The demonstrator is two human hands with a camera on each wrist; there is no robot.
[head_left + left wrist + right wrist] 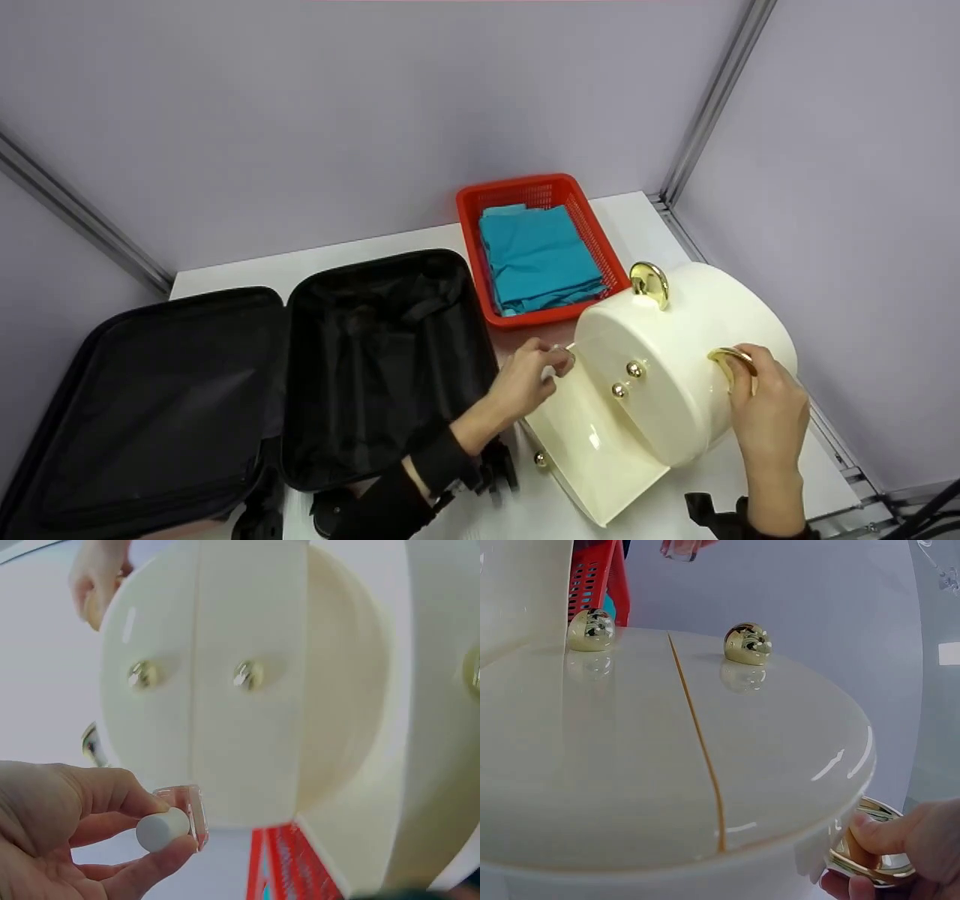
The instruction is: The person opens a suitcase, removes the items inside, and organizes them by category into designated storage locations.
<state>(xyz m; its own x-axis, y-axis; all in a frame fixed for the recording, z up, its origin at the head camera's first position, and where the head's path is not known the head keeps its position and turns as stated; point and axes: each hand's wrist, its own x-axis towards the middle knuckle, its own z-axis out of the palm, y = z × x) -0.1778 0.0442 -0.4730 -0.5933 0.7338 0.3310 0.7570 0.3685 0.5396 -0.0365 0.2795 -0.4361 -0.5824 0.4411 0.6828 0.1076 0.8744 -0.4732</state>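
Observation:
A small clear bottle with a white cap [163, 831] is pinched between the thumb and fingers of my left hand [525, 381], in front of a cream rounded box [705, 322]. On the box's front face are two gold knobs [748, 643]. A cream panel or drawer [600, 450] with its own gold knob [541, 459] sticks out open on the box's left. My right hand [771, 409] grips a gold ring-like fitting [889, 866] on the box's right side. Another gold fitting [651, 285] shows on the box's far side.
An open black suitcase [375, 375] lies at the left, its lid [165, 405] folded out. Behind the box, a red basket [517, 319] holds folded teal cloth [540, 251]. Grey walls [375, 120] enclose the white table [240, 274].

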